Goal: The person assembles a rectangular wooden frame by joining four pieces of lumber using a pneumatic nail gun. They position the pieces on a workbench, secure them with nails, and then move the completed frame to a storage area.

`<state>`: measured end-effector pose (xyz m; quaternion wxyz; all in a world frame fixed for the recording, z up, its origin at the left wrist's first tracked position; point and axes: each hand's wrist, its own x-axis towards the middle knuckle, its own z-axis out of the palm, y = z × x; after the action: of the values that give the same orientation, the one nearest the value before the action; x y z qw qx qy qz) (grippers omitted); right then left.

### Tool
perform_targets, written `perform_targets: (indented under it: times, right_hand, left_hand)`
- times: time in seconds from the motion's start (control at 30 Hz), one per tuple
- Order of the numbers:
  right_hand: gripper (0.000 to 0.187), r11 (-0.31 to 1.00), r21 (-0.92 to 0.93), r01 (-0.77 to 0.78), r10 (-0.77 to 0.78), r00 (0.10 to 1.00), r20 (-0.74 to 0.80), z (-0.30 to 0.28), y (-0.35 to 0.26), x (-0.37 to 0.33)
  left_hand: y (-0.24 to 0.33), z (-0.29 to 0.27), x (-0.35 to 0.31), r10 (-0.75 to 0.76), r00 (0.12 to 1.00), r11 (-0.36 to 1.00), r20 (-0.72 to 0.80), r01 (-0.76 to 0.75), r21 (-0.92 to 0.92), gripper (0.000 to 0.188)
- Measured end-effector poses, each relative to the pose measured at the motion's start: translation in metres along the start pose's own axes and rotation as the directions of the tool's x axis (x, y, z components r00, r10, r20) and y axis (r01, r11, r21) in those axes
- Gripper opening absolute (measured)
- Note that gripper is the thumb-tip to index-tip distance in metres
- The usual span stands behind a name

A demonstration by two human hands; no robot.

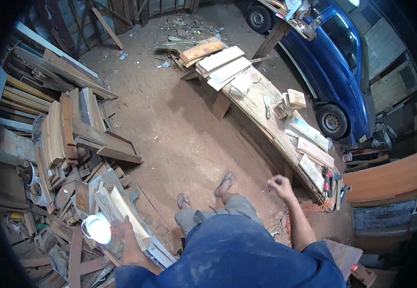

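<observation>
At the lower left, my left hand (122, 229) is at the side of a white plastic tub (96, 228), its fingers against the wall by a red patch. A thin handle loops out on the tub's far side. Pale boards (117, 204) lie right beside this hand, on a stack of planks. My right hand (280, 186) is raised at the near side of the long workbench (254, 113), apart from it. Its fingers are curled in, and nothing shows in them.
On the bench lie cut boards (223, 57), a putty knife (267, 106), small wood blocks (296, 98) and a red-and-black tool (327, 180). Leaning planks (57, 129) and scrap wood crowd the left. A blue vehicle (335, 62) stands beyond the bench.
</observation>
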<state>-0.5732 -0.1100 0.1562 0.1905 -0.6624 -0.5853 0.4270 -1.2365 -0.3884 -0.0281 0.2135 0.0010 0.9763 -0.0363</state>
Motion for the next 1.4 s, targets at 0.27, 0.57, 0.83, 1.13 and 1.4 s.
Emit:
perform_targets:
  times: [0.27, 0.57, 0.83, 1.13, 1.4]
  right_hand:
    - [0.017, 0.213, 0.376, 0.902, -0.807, 0.379, -0.454, -0.127, -0.269, -0.055]
    - [0.023, -0.471, 0.053, 0.881, -0.794, -0.397, -0.460, -0.270, -0.287, -0.034]
    - [0.019, -0.403, -0.244, 0.882, -0.743, -0.471, -0.476, -0.346, -0.234, 0.022]
    - [0.036, 0.956, -0.224, -0.190, -0.119, 0.447, -0.887, -0.368, -0.035, 0.095]
    - [0.043, 0.831, 0.108, -0.545, 0.456, 0.559, -0.693, -0.290, 0.212, 0.097]
  left_hand:
    - [0.143, 0.107, -0.094, 0.454, 0.880, 0.888, -0.142, -0.435, 0.148, 0.087]
    - [0.353, 0.151, -0.232, 0.731, 0.634, 0.682, 0.251, -0.692, -0.237, 0.068]
    - [0.482, 0.114, -0.300, 0.695, 0.531, 0.685, 0.484, -0.693, -0.224, 0.064]
    - [0.611, 0.186, -0.355, 0.455, 0.511, 0.823, 0.730, -0.553, -0.126, 0.040]
    - [0.743, 0.199, -0.457, 0.562, 0.176, 0.649, 0.808, -0.700, -0.299, 0.028]
